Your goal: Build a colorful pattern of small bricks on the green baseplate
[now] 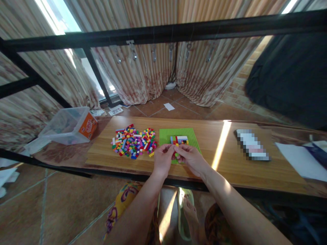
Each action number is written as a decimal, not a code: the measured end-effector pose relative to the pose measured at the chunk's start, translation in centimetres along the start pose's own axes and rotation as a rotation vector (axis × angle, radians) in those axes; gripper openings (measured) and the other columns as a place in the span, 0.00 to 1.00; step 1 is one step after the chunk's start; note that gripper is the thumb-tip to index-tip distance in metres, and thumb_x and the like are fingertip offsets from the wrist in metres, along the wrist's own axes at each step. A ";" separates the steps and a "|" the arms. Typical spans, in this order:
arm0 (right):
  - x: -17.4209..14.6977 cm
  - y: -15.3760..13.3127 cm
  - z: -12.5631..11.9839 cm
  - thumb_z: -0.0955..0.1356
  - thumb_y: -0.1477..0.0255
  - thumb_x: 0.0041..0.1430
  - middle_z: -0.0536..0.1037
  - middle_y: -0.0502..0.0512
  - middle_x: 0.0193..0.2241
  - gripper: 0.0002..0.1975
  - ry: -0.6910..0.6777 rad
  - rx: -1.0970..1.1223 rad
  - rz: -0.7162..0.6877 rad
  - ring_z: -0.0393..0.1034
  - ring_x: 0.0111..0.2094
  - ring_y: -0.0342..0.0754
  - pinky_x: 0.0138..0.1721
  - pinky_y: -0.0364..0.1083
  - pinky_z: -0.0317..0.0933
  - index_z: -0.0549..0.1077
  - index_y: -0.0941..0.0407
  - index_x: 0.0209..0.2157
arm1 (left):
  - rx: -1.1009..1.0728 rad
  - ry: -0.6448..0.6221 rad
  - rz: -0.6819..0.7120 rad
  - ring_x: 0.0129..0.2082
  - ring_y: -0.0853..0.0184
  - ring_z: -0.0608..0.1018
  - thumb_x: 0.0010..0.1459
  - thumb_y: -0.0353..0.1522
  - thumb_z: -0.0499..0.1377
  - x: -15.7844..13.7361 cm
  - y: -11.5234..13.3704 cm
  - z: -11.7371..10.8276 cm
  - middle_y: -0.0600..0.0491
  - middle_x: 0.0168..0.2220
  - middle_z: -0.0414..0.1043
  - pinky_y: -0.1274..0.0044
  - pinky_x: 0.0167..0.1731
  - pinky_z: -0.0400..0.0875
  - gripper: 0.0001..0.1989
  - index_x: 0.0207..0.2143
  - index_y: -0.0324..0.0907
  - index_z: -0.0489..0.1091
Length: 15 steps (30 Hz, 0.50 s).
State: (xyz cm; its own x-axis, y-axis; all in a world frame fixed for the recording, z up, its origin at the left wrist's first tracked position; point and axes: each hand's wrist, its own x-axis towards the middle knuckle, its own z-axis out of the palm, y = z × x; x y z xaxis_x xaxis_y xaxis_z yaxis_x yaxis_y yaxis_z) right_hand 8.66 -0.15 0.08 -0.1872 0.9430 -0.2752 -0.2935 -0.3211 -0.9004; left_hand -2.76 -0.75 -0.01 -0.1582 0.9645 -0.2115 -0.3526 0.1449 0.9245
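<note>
My left hand (163,156) and my right hand (190,157) meet over the front part of a green baseplate (165,134). Between their pinched fingertips are small toy bricks (176,154), yellow and lime green as far as they show; the fingers cover the rest. Just beyond the fingertips, a low structure of toy bricks (182,139) in white, blue, red, yellow and black sits on the baseplate. Left of my left hand, a loose heap of multicoloured toy bricks (135,143) is spread over the wooden board.
A clear plastic box (68,127) with an orange label stands at the left end. On the wooden board (209,136) to the right lies a pixelated, dark-edged object (251,144). White paper (301,160) is at the far right. A black metal bar (163,32) crosses above the table.
</note>
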 end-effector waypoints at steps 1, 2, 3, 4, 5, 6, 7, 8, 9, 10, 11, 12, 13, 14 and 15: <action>0.0 0.1 -0.1 0.79 0.57 0.39 0.72 0.46 0.18 0.20 -0.001 0.007 0.004 0.64 0.20 0.37 0.22 0.38 0.60 0.75 0.58 0.25 | 0.001 0.001 0.002 0.21 0.74 0.69 0.47 0.37 0.66 0.0 -0.1 0.0 0.57 0.22 0.70 0.80 0.25 0.66 0.11 0.24 0.38 0.72; 0.1 0.1 -0.2 0.79 0.57 0.39 0.73 0.47 0.18 0.20 -0.003 0.012 0.004 0.65 0.20 0.37 0.22 0.39 0.61 0.76 0.58 0.25 | 0.000 0.002 0.004 0.21 0.74 0.69 0.46 0.37 0.66 0.0 -0.1 -0.1 0.57 0.22 0.70 0.79 0.24 0.66 0.11 0.24 0.38 0.72; 0.1 0.1 -0.3 0.79 0.58 0.39 0.74 0.47 0.19 0.19 -0.005 0.016 0.003 0.66 0.20 0.37 0.23 0.39 0.61 0.76 0.58 0.25 | -0.003 -0.001 0.004 0.21 0.74 0.69 0.46 0.37 0.67 0.0 -0.2 -0.1 0.57 0.22 0.70 0.79 0.25 0.67 0.11 0.24 0.38 0.72; 0.1 0.1 -0.3 0.79 0.59 0.39 0.75 0.48 0.19 0.19 -0.008 0.022 0.001 0.66 0.20 0.38 0.23 0.39 0.62 0.77 0.58 0.26 | -0.010 -0.005 0.001 0.21 0.74 0.69 0.46 0.37 0.67 0.0 -0.3 -0.1 0.57 0.22 0.70 0.79 0.25 0.67 0.11 0.24 0.38 0.72; 0.1 0.1 -0.3 0.80 0.59 0.38 0.76 0.48 0.20 0.19 -0.011 0.030 0.001 0.67 0.20 0.38 0.23 0.39 0.62 0.77 0.58 0.26 | -0.020 -0.010 -0.003 0.21 0.74 0.69 0.45 0.37 0.67 0.0 -0.3 -0.1 0.57 0.22 0.70 0.79 0.25 0.67 0.11 0.24 0.38 0.72; 0.1 0.1 -0.3 0.80 0.60 0.38 0.76 0.49 0.20 0.18 -0.014 0.040 0.005 0.68 0.20 0.38 0.23 0.40 0.63 0.78 0.58 0.26 | -0.033 -0.015 -0.009 0.21 0.74 0.69 0.45 0.37 0.67 0.0 -0.4 -0.1 0.57 0.22 0.70 0.79 0.25 0.67 0.11 0.25 0.38 0.72; 0.0 0.0 -0.3 0.80 0.60 0.38 0.77 0.49 0.20 0.18 -0.015 0.052 0.011 0.69 0.20 0.39 0.23 0.40 0.63 0.78 0.58 0.26 | -0.047 -0.020 -0.015 0.21 0.74 0.69 0.45 0.37 0.67 -0.1 -0.3 -0.1 0.57 0.22 0.70 0.79 0.25 0.67 0.12 0.25 0.38 0.72; 0.0 0.0 -0.2 0.80 0.60 0.38 0.77 0.49 0.20 0.18 -0.014 0.065 0.020 0.69 0.20 0.39 0.23 0.40 0.64 0.78 0.58 0.26 | -0.062 -0.024 -0.024 0.21 0.74 0.69 0.45 0.38 0.67 -0.1 -0.3 -0.1 0.57 0.22 0.70 0.79 0.24 0.67 0.12 0.24 0.38 0.72; 0.0 -0.1 0.0 0.80 0.61 0.37 0.77 0.49 0.20 0.18 -0.012 0.079 0.029 0.69 0.20 0.39 0.23 0.40 0.64 0.78 0.58 0.25 | -0.077 -0.025 -0.032 0.20 0.74 0.69 0.44 0.38 0.67 0.0 -0.2 -0.1 0.57 0.22 0.70 0.79 0.24 0.66 0.12 0.24 0.38 0.72; 0.0 -0.1 0.1 0.80 0.61 0.37 0.76 0.49 0.20 0.17 -0.008 0.094 0.036 0.68 0.20 0.39 0.24 0.40 0.64 0.78 0.58 0.25 | -0.092 -0.020 -0.035 0.20 0.74 0.68 0.43 0.38 0.67 0.1 0.0 -0.1 0.57 0.22 0.69 0.79 0.24 0.66 0.13 0.24 0.38 0.71; 0.0 -0.2 0.2 0.80 0.61 0.37 0.76 0.49 0.20 0.17 -0.003 0.109 0.042 0.68 0.21 0.38 0.24 0.40 0.65 0.78 0.58 0.25 | -0.104 -0.011 -0.032 0.20 0.74 0.68 0.43 0.39 0.67 0.3 0.1 -0.3 0.58 0.21 0.68 0.79 0.24 0.65 0.13 0.24 0.38 0.71; 0.1 -0.2 0.2 0.80 0.61 0.37 0.76 0.49 0.20 0.17 0.002 0.119 0.044 0.68 0.21 0.38 0.25 0.39 0.65 0.78 0.58 0.25 | -0.106 0.004 -0.021 0.20 0.75 0.68 0.44 0.39 0.67 0.6 0.4 -0.6 0.58 0.20 0.67 0.80 0.24 0.65 0.14 0.23 0.39 0.70; 0.1 -0.2 0.3 0.80 0.61 0.37 0.76 0.49 0.21 0.18 0.005 0.120 0.044 0.68 0.22 0.38 0.25 0.39 0.65 0.78 0.58 0.25 | -0.090 0.026 -0.002 0.20 0.75 0.67 0.44 0.39 0.67 1.0 0.6 -1.0 0.59 0.19 0.66 0.80 0.24 0.64 0.13 0.23 0.39 0.70; 0.2 -0.3 0.2 0.80 0.61 0.37 0.76 0.49 0.22 0.18 0.008 0.110 0.043 0.68 0.22 0.38 0.26 0.39 0.65 0.78 0.58 0.26 | -0.054 0.057 0.027 0.20 0.75 0.67 0.46 0.39 0.66 1.5 0.9 -1.5 0.59 0.19 0.66 0.80 0.24 0.64 0.13 0.23 0.39 0.70; 0.3 -0.3 0.1 0.80 0.60 0.37 0.76 0.49 0.22 0.18 0.012 0.092 0.038 0.68 0.23 0.38 0.26 0.38 0.65 0.78 0.57 0.26 | 0.007 0.096 0.064 0.20 0.74 0.67 0.47 0.39 0.65 2.0 1.2 -2.1 0.59 0.19 0.66 0.80 0.24 0.63 0.12 0.23 0.39 0.70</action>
State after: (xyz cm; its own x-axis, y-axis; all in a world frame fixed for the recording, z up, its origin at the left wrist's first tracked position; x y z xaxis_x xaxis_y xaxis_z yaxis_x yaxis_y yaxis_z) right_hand 8.57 0.20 0.31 -0.1884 0.9307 -0.3136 -0.3710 -0.3631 -0.8547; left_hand -5.46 0.84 -0.01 -0.2676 0.9463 -0.1813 -0.3330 0.0858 0.9390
